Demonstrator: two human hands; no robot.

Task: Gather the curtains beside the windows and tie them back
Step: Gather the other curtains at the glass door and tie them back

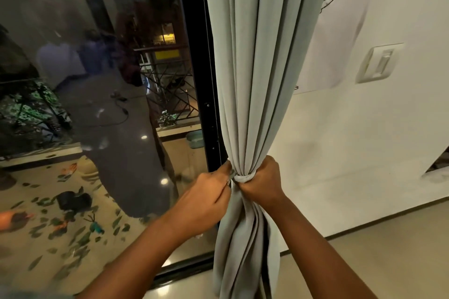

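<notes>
A pale grey-green curtain (257, 60) hangs beside the black window frame (206, 80), gathered into a tight bunch at waist height. A light tie-back band (243, 178) wraps around the bunch. My left hand (206, 199) pinches the band's left end, where a small metal piece shows between the fingers. On the right side of the bunch, my right hand (261, 181) is closed around the band and the fabric. Below both hands the curtain fans out again toward the floor.
The large glass pane (97, 104) on the left reflects the room and shows a balcony with a railing and scattered leaves. A white wall (352, 141) with a light switch (379, 63) lies to the right. Glossy tiled floor (388, 262) runs below.
</notes>
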